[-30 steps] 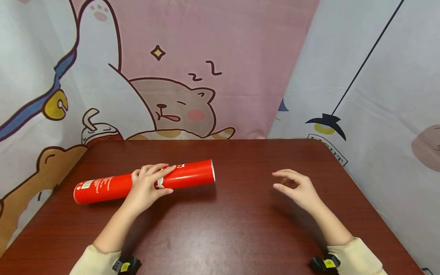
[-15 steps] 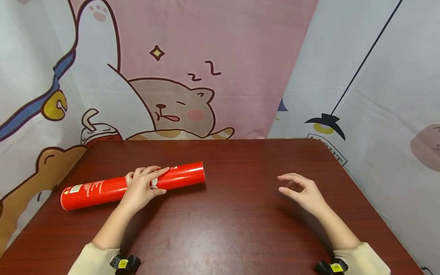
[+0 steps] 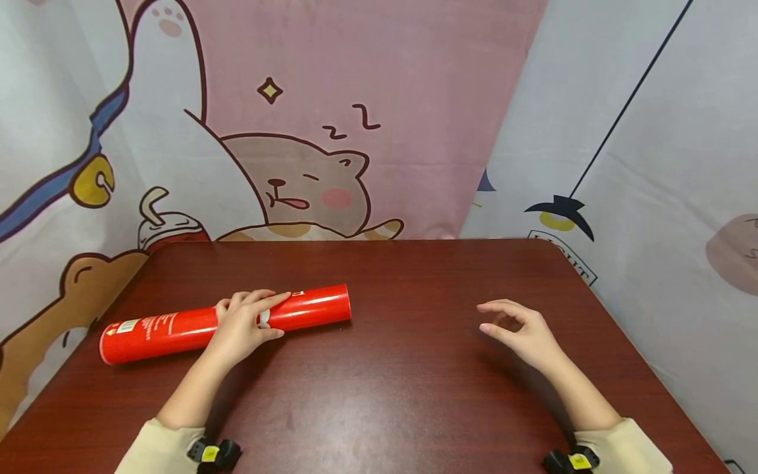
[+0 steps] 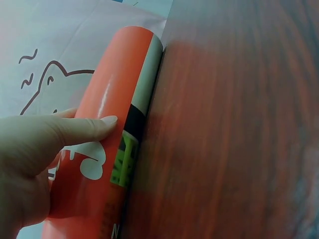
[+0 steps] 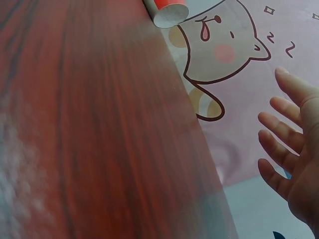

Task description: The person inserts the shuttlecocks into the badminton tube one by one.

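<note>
A long red tube (image 3: 314, 307) with white print and a barcode lies slantwise on the left half of the table. My left hand (image 3: 243, 327) grips it around the middle from above, fingers over the top and thumb along the near side. In the left wrist view the thumb (image 4: 94, 128) presses on the red surface beside a white and green strip. My right hand (image 3: 521, 332) hovers over the right side of the table, holding nothing, its fingers loosely bent and spread from the thumb. The tube's pale round end (image 5: 171, 16) shows at the top of the right wrist view.
The dark reddish-brown wooden table (image 3: 414, 382) spans the space under both hands. Behind it and on both sides hangs a cloth backdrop (image 3: 438, 118) with cartoon animals. Black camera straps (image 3: 216, 454) sit at both wrists.
My left hand has shifted the red tube leftward and a little toward me, mostly in the first half second, and its right end now sits lower. My right hand has drifted slightly right.
</note>
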The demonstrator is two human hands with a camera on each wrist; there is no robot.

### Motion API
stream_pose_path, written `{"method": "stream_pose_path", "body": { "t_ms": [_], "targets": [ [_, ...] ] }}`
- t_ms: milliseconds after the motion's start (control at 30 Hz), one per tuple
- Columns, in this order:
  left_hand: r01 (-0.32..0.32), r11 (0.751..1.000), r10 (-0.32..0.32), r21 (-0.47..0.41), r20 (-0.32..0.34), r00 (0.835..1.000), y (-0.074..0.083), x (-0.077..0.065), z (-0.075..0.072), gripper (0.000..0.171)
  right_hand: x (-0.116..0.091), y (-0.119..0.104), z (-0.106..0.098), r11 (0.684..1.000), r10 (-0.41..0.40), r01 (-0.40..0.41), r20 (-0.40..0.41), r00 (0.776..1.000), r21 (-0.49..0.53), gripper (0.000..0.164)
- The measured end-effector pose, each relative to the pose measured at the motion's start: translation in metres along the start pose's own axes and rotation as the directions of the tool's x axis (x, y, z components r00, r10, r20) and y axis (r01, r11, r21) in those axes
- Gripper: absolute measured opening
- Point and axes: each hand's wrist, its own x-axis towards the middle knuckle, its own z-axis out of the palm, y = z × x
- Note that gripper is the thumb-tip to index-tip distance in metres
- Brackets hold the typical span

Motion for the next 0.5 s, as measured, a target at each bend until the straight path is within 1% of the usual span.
{"method": "stream_pose_path", "body": {
  "t_ms": [333, 500],
  "targets": [
    [0.028, 0.999, -0.027, -0.026, 0.033, 0.999, 0.0023, 0.0003, -0.0024, 0.066, 0.0007, -0.0023, -0.0007, 1.0, 0.007, -0.007, -0.012, 1.0, -0.011, 0.029],
    [0.027, 0.999, -0.026, -0.034, 0.03, 0.999, 0.0046, 0.0005, -0.0055, 0.066, 0.0014, -0.0023, -0.0025, 1.0, 0.001, -0.001, -0.012, 1.0, -0.018, 0.028]
  ]
}}
